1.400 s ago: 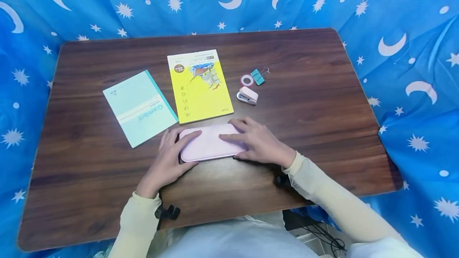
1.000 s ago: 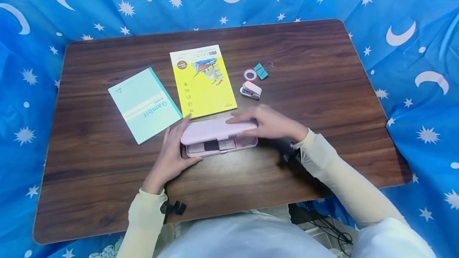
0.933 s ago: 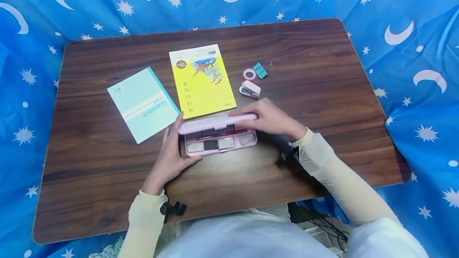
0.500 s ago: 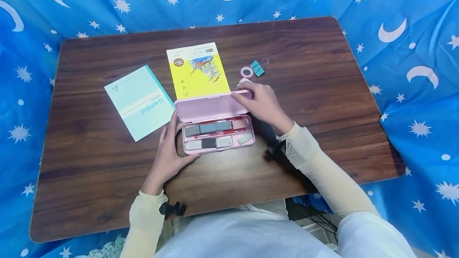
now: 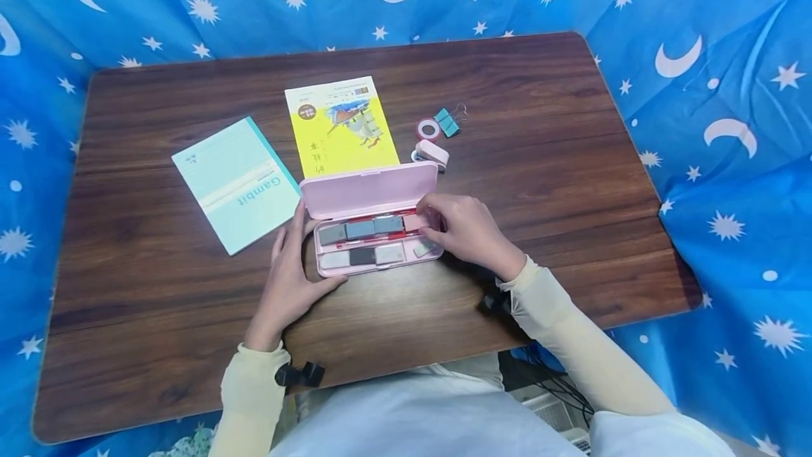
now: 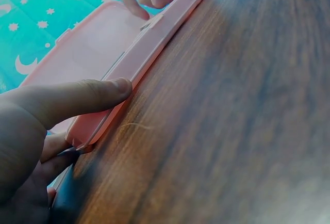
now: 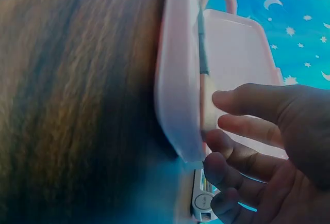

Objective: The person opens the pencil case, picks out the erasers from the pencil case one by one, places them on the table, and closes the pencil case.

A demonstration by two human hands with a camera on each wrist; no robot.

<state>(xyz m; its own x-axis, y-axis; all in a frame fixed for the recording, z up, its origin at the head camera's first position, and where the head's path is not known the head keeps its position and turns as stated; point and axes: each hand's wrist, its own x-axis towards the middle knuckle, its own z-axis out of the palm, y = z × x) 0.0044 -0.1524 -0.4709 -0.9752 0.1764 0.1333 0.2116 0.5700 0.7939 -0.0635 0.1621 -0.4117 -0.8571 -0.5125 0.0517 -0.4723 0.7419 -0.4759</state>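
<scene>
A pink pencil case (image 5: 368, 190) lies with its lid raised. Inside sit several grey, blue, white and black eraser-like blocks (image 5: 361, 230), red pens (image 5: 355, 246) and a small pale piece (image 5: 423, 249). My left hand (image 5: 288, 288) holds the case's left end, its thumb (image 6: 116, 90) along the front wall and fingers round the side. My right hand (image 5: 469, 231) reaches into the right end. Its thumb and forefinger are at a pale pink block (image 5: 414, 223), pinching it; in the right wrist view this block (image 7: 208, 102) shows above the case rim. My right hand hides part of the block.
A yellow book (image 5: 342, 129) lies behind the case, partly covered by its lid. A light green notebook (image 5: 235, 185) lies to the left. Behind the case's right end are a white stapler (image 5: 433, 154), a tape roll (image 5: 428, 130) and a teal binder clip (image 5: 449, 122).
The pencil case's lid has swung up and back, uncovering the contents. My right hand has let go of the lid and come down to the pale pink block. The left hand stays at the case's left end.
</scene>
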